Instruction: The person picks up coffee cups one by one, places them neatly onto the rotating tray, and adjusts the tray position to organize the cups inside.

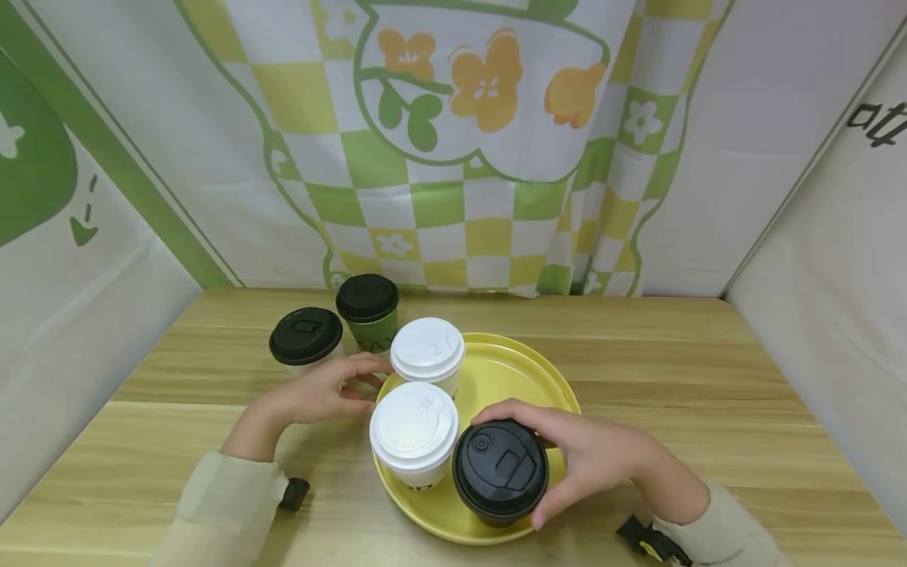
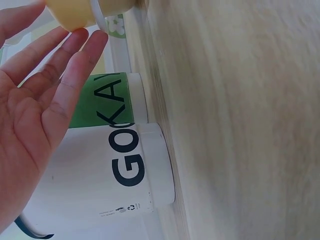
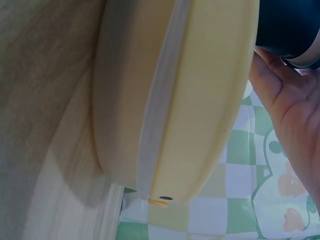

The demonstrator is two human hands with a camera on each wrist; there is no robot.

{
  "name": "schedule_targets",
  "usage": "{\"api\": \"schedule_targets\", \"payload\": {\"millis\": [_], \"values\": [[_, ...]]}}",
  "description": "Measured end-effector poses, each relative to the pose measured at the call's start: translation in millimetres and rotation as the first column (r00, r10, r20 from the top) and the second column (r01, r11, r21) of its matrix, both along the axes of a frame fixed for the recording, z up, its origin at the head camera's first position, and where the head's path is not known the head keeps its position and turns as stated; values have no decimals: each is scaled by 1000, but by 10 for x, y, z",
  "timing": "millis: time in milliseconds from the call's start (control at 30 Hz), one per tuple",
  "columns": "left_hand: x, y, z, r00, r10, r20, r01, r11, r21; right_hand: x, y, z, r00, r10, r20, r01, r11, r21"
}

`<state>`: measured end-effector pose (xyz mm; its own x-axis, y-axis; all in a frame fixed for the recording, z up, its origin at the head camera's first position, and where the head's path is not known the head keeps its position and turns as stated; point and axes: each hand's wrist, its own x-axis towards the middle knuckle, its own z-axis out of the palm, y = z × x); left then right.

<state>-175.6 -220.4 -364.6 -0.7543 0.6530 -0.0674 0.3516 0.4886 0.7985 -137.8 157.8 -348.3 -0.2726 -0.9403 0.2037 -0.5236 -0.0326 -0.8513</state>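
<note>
A round yellow tray (image 1: 506, 370) carries two white-lidded paper cups, one farther back (image 1: 427, 348) and one nearer (image 1: 414, 429), plus a dark paper cup with a black lid (image 1: 501, 468). My right hand (image 1: 591, 449) grips that dark cup from the right, thumb in front and fingers behind; its dark side (image 3: 290, 25) also shows in the right wrist view. At the tray's left rim is my left hand (image 1: 333, 387), fingers loosely extended and holding nothing. In the left wrist view its fingertips (image 2: 95, 42) are at the yellow edge; whether they touch is hard to tell.
Left of the tray stand a white cup with black lid (image 1: 306, 337) and a green cup with black lid (image 1: 368, 307), side by side on the wooden table (image 1: 659, 354). A patterned curtain (image 1: 453, 213) hangs behind, with pale fabric walls at both sides.
</note>
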Motion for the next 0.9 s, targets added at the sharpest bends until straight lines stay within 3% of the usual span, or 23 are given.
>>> {"api": "schedule_targets", "payload": {"millis": [700, 900], "values": [[-2, 3, -23, 1000, 8, -21, -8, 1000, -15, -2, 33, -17, 998, -39, 51, 37, 999, 31], [-3, 2, -26, 1000, 11, -18, -11, 1000, -12, -2, 91, 14, 996, -73, 47, 69, 994, 83]]}}
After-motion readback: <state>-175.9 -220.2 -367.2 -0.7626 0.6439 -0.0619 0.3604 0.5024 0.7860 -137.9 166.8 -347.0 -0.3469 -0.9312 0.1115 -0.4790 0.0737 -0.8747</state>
